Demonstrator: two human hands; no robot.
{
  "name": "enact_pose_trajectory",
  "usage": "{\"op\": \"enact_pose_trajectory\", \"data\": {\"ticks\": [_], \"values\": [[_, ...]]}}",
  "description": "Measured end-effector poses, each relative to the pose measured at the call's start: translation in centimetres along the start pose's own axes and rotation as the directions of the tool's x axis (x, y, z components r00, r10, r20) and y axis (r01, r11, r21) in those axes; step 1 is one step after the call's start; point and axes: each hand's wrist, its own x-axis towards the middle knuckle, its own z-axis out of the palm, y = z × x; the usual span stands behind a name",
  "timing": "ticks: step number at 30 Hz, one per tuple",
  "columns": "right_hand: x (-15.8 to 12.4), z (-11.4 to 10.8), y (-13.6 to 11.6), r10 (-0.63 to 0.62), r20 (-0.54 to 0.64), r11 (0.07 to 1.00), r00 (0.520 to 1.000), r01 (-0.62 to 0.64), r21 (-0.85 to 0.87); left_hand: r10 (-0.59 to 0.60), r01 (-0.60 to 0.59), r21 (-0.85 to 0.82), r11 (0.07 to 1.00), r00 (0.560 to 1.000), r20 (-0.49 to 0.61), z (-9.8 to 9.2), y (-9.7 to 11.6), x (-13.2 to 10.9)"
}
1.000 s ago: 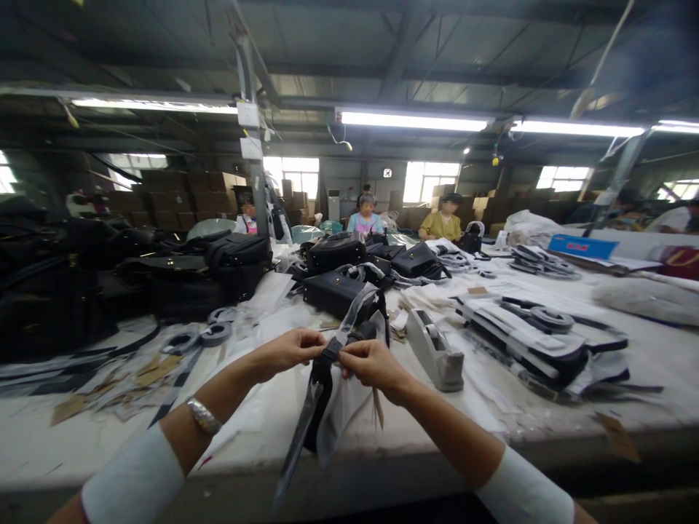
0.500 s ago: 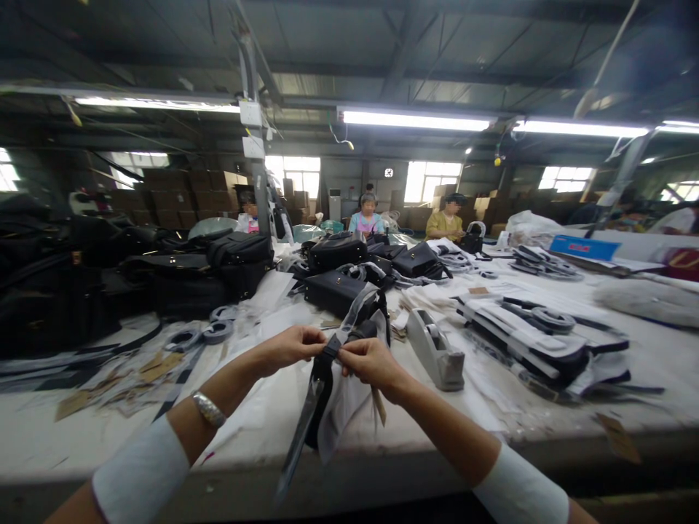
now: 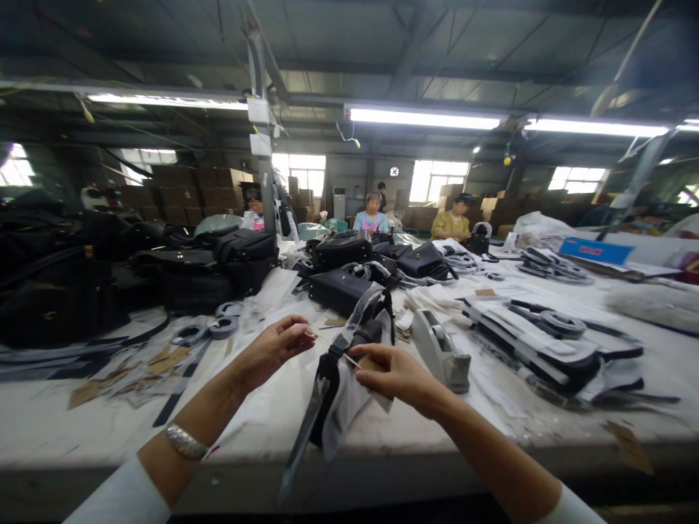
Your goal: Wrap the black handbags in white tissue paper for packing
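A black handbag (image 3: 326,367) stands at the table's front edge, with white wrapping on its side and a clear-wrapped strap (image 3: 303,444) hanging down its front. My left hand (image 3: 278,346) is in the air left of the bag, fingers loosely bent and apart from it; I see nothing held there. My right hand (image 3: 398,375) is at the bag's right side, thumb and fingers closed on a brown paper tag (image 3: 376,366), partly hidden by the fingers. A thin white string (image 3: 350,359) runs from these fingers toward the strap's black end.
A grey tape dispenser (image 3: 440,353) stands just right of the bag. Wrapped bag parts (image 3: 546,349) lie further right. Brown tags and scraps (image 3: 131,371) are on the left, below piled black bags (image 3: 191,273). More black bags (image 3: 338,287) lie ahead; people sit across the table.
My left hand has let go of the strap's black end and moved left and up. My right hand has shifted right and now has the brown tag between its fingers.
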Motion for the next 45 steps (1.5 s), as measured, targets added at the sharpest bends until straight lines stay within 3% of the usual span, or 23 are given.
{"op": "enact_pose_trajectory", "data": {"ticks": [4, 7, 12, 15, 19, 30, 33, 37, 42, 45], "values": [[-0.9, -0.7, 0.2, -0.076, -0.127, 0.989, 0.989, 0.059, -0.136, 0.036, -0.042, -0.158, 0.986, 0.999, -0.039, 0.8, 0.1, -1.1], [-1.3, -0.7, 0.3, -0.167, -0.260, 0.975, 0.951, 0.120, -0.190, 0.060, -0.069, -0.214, 0.974, 0.997, -0.047, 1.4, 0.1, -1.5], [-1.1, 0.8, -0.5, -0.250, -0.426, 0.948, 0.869, 0.310, 0.077, 0.079, -0.076, -0.214, 0.974, 0.997, 0.004, 2.7, -0.3, -1.4], [-0.3, 1.9, -1.2, -0.271, -0.408, 0.918, 0.872, 0.362, 0.164, 0.130, -0.120, -0.163, 0.979, 0.990, 0.055, 3.4, -0.4, -1.0], [0.8, 2.3, -2.0, -0.300, -0.358, 0.923, 0.884, 0.364, 0.125, 0.227, -0.223, -0.077, 0.972, 0.973, 0.037, 3.9, -0.5, -0.5], [1.4, 1.8, -6.1, -0.426, -0.187, 0.888, 0.885, 0.368, -0.277, 0.307, -0.328, 0.133, 0.935, 0.939, 0.157, 4.7, 1.9, -0.9], [1.6, 1.3, -6.3, -0.424, -0.129, 0.885, 0.896, 0.381, -0.267, 0.367, -0.411, 0.286, 0.865, 0.909, 0.196, 5.0, 2.5, -1.6], [1.7, 1.1, -6.2, -0.394, -0.040, 0.906, 0.918, 0.380, -0.188, 0.440, -0.514, 0.515, 0.685, 0.857, 0.270, 5.2, 3.3, -2.2], [1.5, 1.3, -6.7, -0.346, 0.002, 0.935, 0.938, 0.345, -0.075, 0.481, -0.582, 0.629, 0.516, 0.804, 0.350, 5.6, 4.1, -2.1], [1.5, 1.4, -6.5, -0.285, -0.009, 0.954, 0.959, 0.284, 0.097, 0.507, -0.630, 0.688, 0.360, 0.751, 0.422, 5.8, 3.9, -2.1]]}}
